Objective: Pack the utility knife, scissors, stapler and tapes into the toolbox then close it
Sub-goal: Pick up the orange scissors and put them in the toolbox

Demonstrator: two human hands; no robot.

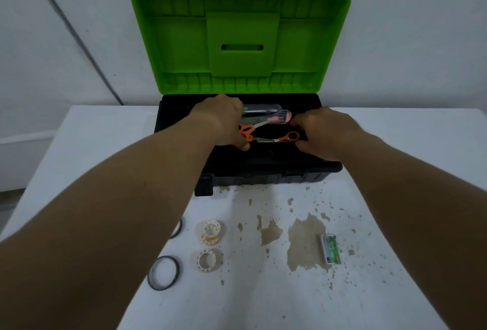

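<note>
**Packing is half done: scissors go in, tapes wait outside**

The toolbox [263, 171] stands in the middle of the frame on the white table [395, 145], with its green lid [242, 39] raised upright against the wall. Both hands are inside the black base. The left hand [224, 121] holds the orange handle of 1 pair of scissors [247, 132], with the fingers curled around it; the blades point to the right. A second pair of orange scissors [284, 137] lies just below it, with its handle next to the right hand [324, 132]. The fingers of the right hand are bent downward, but I cannot tell whether they pinch something or only rest on the edge of the tray. Behind the scissors, in the upper part of the base, there is a clear package with green and pink pieces [266, 115]; it may be the utility knife, but it is too blurred to be sure.

In my judgement the scissors are nearly packed. Left outside, in the lower left of the frame, are 2 clear tape rolls [210, 232] and 2 black rings [163, 273], probably also tape, 1 partly hidden under the left arm. A small green and white box [330, 249] lies at the lower right, maybe staples. I do not see the stapler clearly. The lid is not yet closed.
</note>
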